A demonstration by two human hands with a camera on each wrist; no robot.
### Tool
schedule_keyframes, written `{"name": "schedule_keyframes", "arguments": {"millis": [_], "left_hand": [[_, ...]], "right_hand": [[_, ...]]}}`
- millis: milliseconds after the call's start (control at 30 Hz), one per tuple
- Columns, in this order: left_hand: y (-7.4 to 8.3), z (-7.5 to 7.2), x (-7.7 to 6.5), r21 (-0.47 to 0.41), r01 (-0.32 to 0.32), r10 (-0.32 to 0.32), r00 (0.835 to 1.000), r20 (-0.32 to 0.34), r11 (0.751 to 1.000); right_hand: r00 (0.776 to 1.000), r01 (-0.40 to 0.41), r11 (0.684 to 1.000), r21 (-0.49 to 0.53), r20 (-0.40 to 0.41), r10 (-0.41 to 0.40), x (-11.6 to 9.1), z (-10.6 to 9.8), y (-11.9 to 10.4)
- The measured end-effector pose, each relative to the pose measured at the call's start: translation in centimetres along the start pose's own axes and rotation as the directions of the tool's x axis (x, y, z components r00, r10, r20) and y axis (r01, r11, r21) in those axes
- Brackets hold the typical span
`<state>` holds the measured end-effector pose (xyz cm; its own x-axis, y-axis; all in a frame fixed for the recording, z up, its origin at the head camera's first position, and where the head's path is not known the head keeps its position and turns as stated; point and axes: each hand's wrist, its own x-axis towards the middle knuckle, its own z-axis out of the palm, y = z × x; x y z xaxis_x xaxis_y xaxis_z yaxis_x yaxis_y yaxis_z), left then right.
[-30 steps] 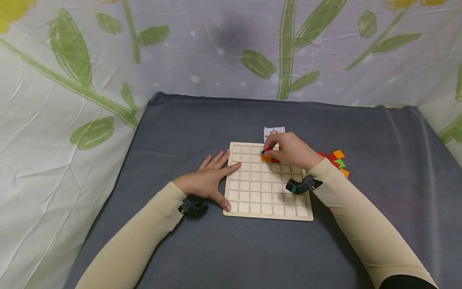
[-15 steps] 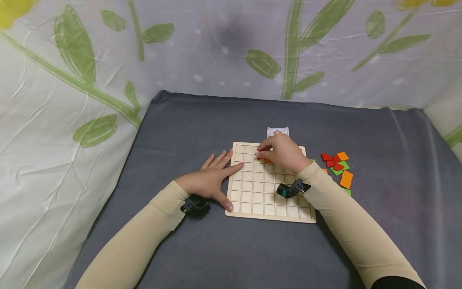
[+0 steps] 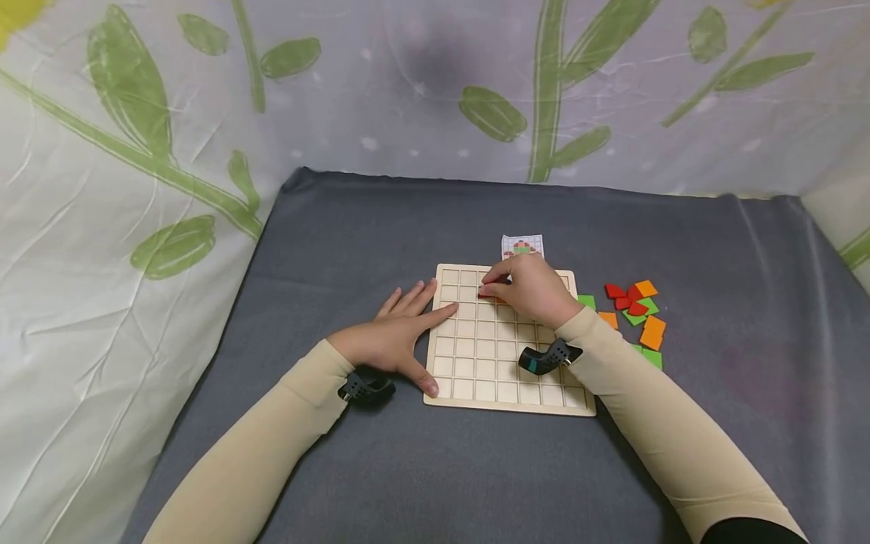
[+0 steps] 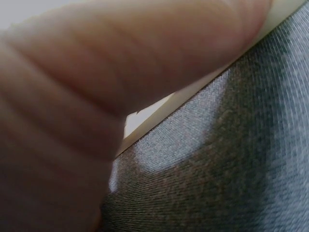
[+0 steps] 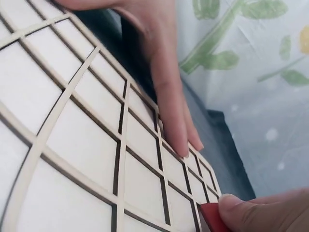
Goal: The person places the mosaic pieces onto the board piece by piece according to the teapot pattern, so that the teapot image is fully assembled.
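My left hand point(image 3: 387, 341) lies with fingers spread along the left edge of a pale wooden grid board point(image 3: 476, 370). In the left wrist view its thumb point(image 4: 159, 53) sits right at the board's rim. With thumb and fingers, my right hand point(image 3: 533, 291) pinches a small red piece point(image 5: 212, 218) in the upper part of the grid. Only a red sliver of that piece shows in the head view, near the fingertips. An orange piece point(image 3: 501, 301) peeks out beneath the hand, which hides the squares around it.
Right of the board lie loose flat pieces: several red pieces point(image 3: 615, 292), orange pieces point(image 3: 652, 332) and green pieces point(image 3: 652, 358). Behind the board is a small card point(image 3: 522, 245) with a coloured grid pattern. A dark grey cloth point(image 3: 381, 468) covers the table.
My right hand has shifted left over the board with the red piece, covering the orange and red pieces seen under it earlier. The left hand keeps its place at the board's edge.
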<state>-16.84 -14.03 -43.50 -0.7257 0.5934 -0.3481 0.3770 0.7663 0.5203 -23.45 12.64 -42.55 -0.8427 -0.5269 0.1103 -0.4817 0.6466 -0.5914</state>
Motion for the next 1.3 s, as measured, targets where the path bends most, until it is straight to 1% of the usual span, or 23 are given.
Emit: {"name": "schedule_keyframes", "arguments": {"millis": [133,333,500,633,767,967,1133,1300], "left_hand": [[0.2,-0.2,-0.1,0.013,0.016,-0.016,1.000,0.003,1.000],[0.1,0.0,-0.2,0.015,0.020,-0.020,1.000,0.004,1.000],[0.0,0.1,-0.3,0.001,0.013,-0.013,1.000,0.001,1.000],[0.1,0.0,-0.4,-0.002,0.016,-0.016,1.000,0.005,1.000],[0.1,0.0,-0.3,0.001,0.005,-0.005,1.000,-0.002,1.000],[0.1,-0.1,-0.1,0.012,0.013,-0.013,1.000,-0.006,1.000],[0.0,-0.1,0.1,0.007,0.015,-0.015,1.000,-0.005,1.000],[0.1,0.0,0.1,0.001,0.017,-0.017,1.000,-0.005,1.000]], "right_hand": [[1.000,0.017,0.999,-0.043,0.020,-0.016,0.0,0.1,0.0],[0.996,0.084,0.989,-0.123,0.037,-0.080,-0.2,0.2,0.0],[0.993,0.116,0.986,-0.117,0.039,-0.112,-0.2,0.5,0.1],[0.992,0.122,0.986,-0.110,0.026,-0.120,-0.2,0.6,0.1],[0.990,0.143,0.975,-0.169,0.021,-0.142,-0.4,0.5,-0.1],[0.981,0.191,0.949,-0.251,0.003,-0.196,-0.7,0.6,-0.4],[0.984,0.168,0.951,-0.260,-0.015,-0.178,-1.0,0.8,-0.4],[0.988,0.155,0.957,-0.246,0.027,-0.154,-1.5,0.3,-0.2]]}}
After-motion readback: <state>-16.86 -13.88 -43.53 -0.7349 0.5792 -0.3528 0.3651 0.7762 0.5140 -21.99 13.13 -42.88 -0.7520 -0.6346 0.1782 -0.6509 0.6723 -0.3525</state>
